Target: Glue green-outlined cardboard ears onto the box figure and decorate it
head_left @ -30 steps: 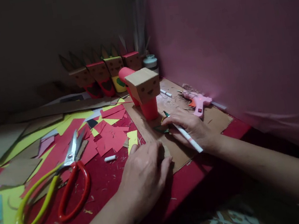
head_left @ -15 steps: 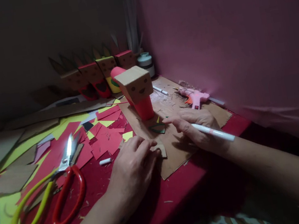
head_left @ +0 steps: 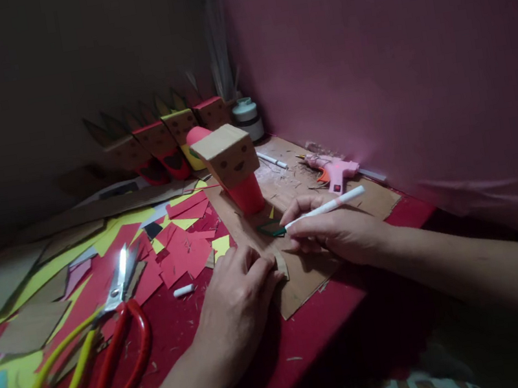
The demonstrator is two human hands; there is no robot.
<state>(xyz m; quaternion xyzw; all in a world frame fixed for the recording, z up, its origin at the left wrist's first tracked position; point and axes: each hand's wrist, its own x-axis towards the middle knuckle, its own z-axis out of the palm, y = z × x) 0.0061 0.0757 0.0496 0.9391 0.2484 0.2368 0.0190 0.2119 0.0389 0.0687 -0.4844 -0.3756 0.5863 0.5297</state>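
Observation:
My right hand (head_left: 338, 230) grips a white pen (head_left: 325, 208), its tip touching a small dark green-edged paper piece (head_left: 270, 229) on a brown cardboard sheet (head_left: 368, 199). My left hand (head_left: 237, 302) lies with curled fingers pressing a small tan cardboard cutout (head_left: 280, 264) onto the same sheet. Just beyond stands a cardboard box-head figure (head_left: 228, 156) with a drawn smile on a red cylinder body (head_left: 248, 194).
Scissors (head_left: 92, 351) with a red and a yellow handle lie left on red and yellow paper scraps (head_left: 184, 248). A pink glue gun (head_left: 334, 171) rests by the pink wall. A row of similar paper figures (head_left: 156, 138) and a small jar (head_left: 247, 117) stand at the back.
My right hand turned the pen from lying back over the wrist to pointing its tip at the green piece. My left hand stayed on the tan cutout. The view shifted slightly.

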